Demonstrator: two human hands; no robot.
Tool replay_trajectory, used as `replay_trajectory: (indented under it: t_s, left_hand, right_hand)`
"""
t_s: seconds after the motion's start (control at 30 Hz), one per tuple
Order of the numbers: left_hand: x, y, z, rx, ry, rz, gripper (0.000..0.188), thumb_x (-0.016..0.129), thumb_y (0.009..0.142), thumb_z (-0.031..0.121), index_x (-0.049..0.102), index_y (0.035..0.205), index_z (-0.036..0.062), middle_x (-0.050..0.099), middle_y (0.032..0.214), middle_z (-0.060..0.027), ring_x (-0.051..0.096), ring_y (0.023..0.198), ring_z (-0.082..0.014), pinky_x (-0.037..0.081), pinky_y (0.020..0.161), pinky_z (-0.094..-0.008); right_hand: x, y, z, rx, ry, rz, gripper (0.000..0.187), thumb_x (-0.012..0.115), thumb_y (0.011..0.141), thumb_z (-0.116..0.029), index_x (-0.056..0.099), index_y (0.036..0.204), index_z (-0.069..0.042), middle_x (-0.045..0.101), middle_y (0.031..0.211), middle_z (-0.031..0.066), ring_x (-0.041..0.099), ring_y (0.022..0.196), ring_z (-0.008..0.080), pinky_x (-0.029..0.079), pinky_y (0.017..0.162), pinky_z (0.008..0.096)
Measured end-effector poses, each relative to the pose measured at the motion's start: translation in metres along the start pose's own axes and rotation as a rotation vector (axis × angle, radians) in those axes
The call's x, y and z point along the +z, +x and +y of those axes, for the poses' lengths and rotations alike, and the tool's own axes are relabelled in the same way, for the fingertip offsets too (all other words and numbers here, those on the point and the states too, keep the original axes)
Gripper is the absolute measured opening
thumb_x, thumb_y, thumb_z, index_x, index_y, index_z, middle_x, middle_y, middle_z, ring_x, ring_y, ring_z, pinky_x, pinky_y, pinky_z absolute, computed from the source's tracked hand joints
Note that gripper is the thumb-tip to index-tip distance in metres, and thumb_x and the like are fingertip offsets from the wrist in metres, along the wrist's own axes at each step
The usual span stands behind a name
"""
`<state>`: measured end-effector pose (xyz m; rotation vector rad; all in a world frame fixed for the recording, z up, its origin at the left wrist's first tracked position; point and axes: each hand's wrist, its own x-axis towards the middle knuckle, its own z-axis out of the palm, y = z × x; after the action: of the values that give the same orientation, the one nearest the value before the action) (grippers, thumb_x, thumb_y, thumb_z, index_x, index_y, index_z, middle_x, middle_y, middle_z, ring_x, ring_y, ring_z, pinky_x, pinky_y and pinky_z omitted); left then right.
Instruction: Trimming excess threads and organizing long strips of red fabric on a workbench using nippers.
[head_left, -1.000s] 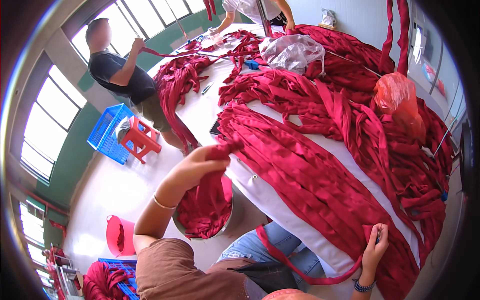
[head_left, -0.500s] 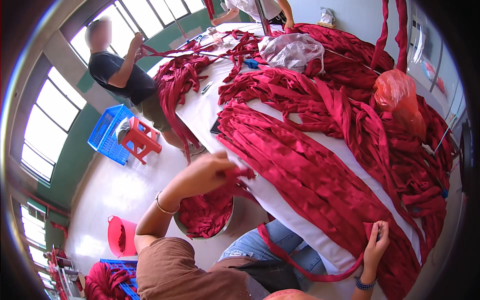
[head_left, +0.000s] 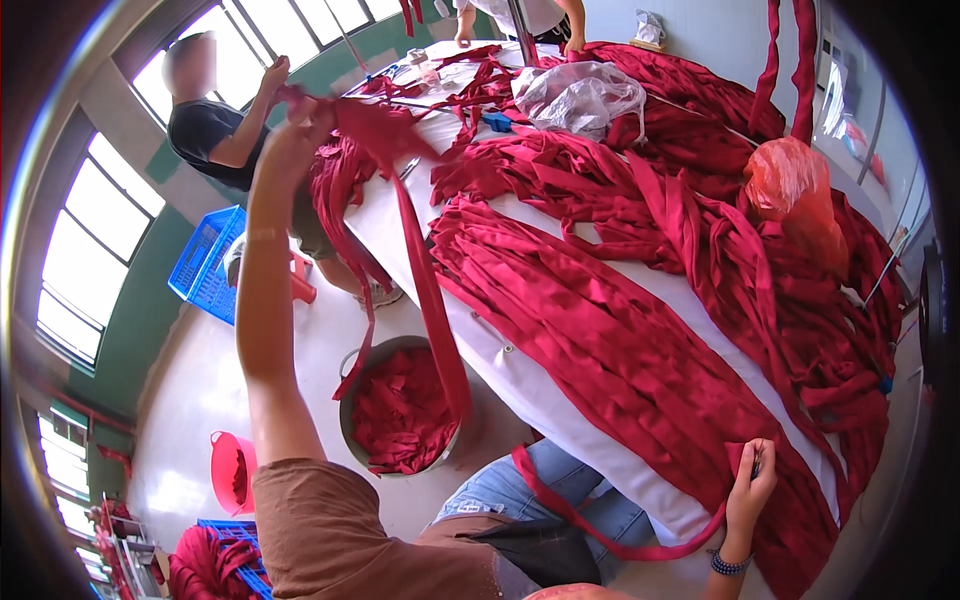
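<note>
My left hand (head_left: 298,140), blurred by motion, is raised high at the far left corner of the table, closed round a red fabric strip (head_left: 425,270). That strip hangs down in a long loop over a grey-rimmed bucket (head_left: 343,420) full of red fabric. Near the table's front right, my right hand (head_left: 752,485) pinches the end of another red strip (head_left: 600,540), which sags across my lap. A small dark object shows between those fingers, too small to name. Beneath the right hand lies a long flat bundle of red strips (head_left: 600,320) along the white-covered table (head_left: 505,365).
More red strips (head_left: 680,220) heap across the table, with a clear plastic bag (head_left: 585,100) and a red plastic bag (head_left: 795,195) on top. A co-worker (head_left: 215,130) stands at left; another person (head_left: 500,15) is at the far end. Blue crate (head_left: 205,265) and pink bucket (head_left: 230,475) stand on the floor.
My left hand has swung up and away from above the bucket, pulling the strip high with it. The bucket shows more fully. My right hand has hardly moved.
</note>
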<state>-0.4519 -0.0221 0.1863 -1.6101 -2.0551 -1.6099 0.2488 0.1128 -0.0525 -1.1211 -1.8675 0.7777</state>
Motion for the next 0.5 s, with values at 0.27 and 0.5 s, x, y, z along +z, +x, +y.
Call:
replay_trajectory:
  t_s: [0.27,0.5]
  left_hand:
    - [0.099,-0.086,-0.059,-0.29,-0.484,-0.011,0.033,0.056,0.089,0.013,0.051,0.119,0.0011,0.058,0.106,-0.0125,0.063,0.094,-0.0194,0.051,0.084,-0.0312]
    - [0.21,-0.197,0.089,-0.039,-0.038,-0.378,0.024,0.062,0.083,0.0,0.06,0.106,0.0047,0.047,0.124,-0.0119,0.059,0.096,-0.0174,0.05,0.082,-0.0295]
  right_hand:
    - [0.005,0.002,-0.006,0.025,0.018,0.003,0.014,0.048,0.094,-0.007,0.045,0.084,0.002,0.045,0.072,0.0058,0.042,0.066,0.0115,0.039,0.061,0.0248]
    - [0.002,0.001,-0.006,0.021,-0.009,0.027,0.014,0.048,0.093,-0.007,0.045,0.083,0.002,0.045,0.072,0.0056,0.042,0.066,0.0115,0.039,0.061,0.0253]
